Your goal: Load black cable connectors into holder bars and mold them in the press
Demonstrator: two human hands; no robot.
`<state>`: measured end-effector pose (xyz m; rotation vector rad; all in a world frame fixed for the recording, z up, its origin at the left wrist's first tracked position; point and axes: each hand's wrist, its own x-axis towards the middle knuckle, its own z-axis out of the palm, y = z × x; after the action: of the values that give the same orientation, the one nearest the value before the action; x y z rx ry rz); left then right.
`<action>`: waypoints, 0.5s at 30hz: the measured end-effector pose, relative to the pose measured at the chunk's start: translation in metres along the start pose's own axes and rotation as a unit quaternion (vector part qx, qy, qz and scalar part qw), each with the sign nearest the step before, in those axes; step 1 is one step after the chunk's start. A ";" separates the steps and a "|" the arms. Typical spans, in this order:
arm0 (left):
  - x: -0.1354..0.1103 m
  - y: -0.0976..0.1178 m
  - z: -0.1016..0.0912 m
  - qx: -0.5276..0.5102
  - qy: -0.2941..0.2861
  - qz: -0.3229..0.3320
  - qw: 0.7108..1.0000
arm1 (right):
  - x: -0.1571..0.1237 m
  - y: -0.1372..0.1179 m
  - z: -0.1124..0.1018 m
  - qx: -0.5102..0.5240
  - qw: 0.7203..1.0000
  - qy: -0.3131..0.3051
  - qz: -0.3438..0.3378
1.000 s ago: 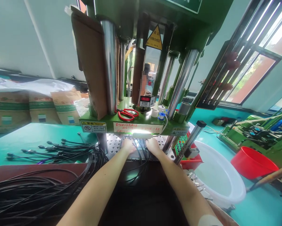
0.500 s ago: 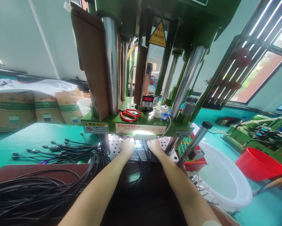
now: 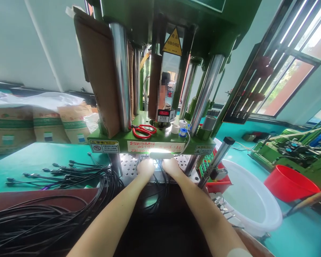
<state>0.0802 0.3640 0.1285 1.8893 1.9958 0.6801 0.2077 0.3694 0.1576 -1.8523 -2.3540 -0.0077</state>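
My left hand (image 3: 146,167) and my right hand (image 3: 171,167) reach under the green press (image 3: 188,144), low over its perforated metal plate (image 3: 128,165). Both hands look rounded, with the fingers curled in. Lamp glare and the backs of the hands hide the fingertips and whatever they hold. Between the hands a small bright metal mould (image 3: 156,165) shows in part. Several black cables (image 3: 163,178) run from there toward me and hang over the dark front edge. A lit white lamp (image 3: 160,155) sits just above my hands.
Red-handled scissors (image 3: 144,131) and tape rolls (image 3: 175,129) lie on the press ledge. Bundled black cables (image 3: 39,223) fill the left, some with connector ends on the teal table (image 3: 29,157). At right are a control box (image 3: 217,185), a white tub (image 3: 267,214) and a red bucket (image 3: 289,184).
The view has shifted a little, so the scene sits slightly further left. My right hand has come slightly closer to my left hand. Both stay at the mould under the lamp.
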 end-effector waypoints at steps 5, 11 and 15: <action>0.007 -0.006 0.002 0.015 0.005 0.019 1.000 | 0.004 0.000 0.013 -0.002 1.000 -0.009 0.017; 0.001 0.004 -0.004 0.030 0.026 0.034 0.999 | 0.007 0.001 0.007 0.023 1.000 -0.002 0.013; -0.013 0.022 -0.002 0.033 0.041 0.047 0.998 | 0.007 0.000 0.000 0.054 0.999 0.005 0.002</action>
<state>0.0994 0.3508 0.1406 2.0357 2.0130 0.7351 0.2058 0.3763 0.1590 -1.8035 -2.2947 0.1098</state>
